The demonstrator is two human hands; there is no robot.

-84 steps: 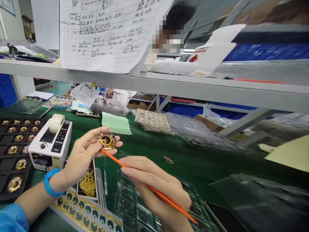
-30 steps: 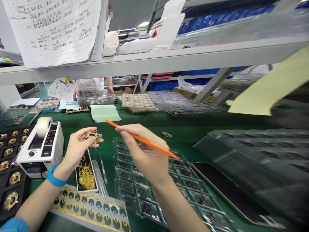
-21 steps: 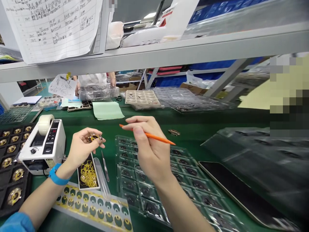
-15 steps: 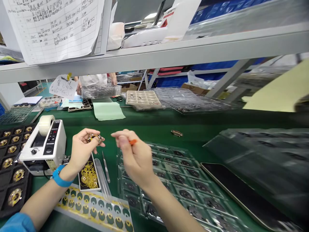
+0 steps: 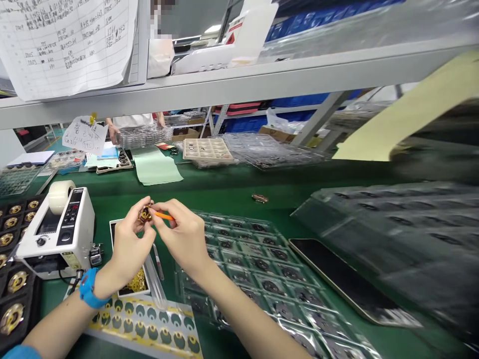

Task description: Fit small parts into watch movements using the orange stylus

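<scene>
Between its thumb and fingers my left hand (image 5: 132, 239) holds a small round gold-and-black part (image 5: 145, 213). My right hand (image 5: 183, 234) pinches a thin orange stick-like tool (image 5: 164, 216), its tip hidden at the fingertips against the round part. Both hands meet over the green bench. Below my left hand, partly covered by it, lies a white-edged box (image 5: 145, 291) of yellow ring-like pieces (image 5: 137, 281). Tweezers (image 5: 158, 262) lie beside that box. A sheet of yellow-edged stickers (image 5: 149, 335) lies nearer to me.
A white tape dispenser (image 5: 62, 229) stands left, by a black tray (image 5: 28, 279) of gold round parts. Clear plastic trays (image 5: 258, 269) holding dark parts lie right, with a phone (image 5: 344, 279) beyond. Another round part (image 5: 259, 198) rests behind. A metal shelf (image 5: 224, 82) crosses overhead; a co-worker's hands (image 5: 113, 132) show behind.
My right hand has come left to my left hand, bringing the orange tool against the round part. The round part has been turned to face me more. The view has shifted slightly right.
</scene>
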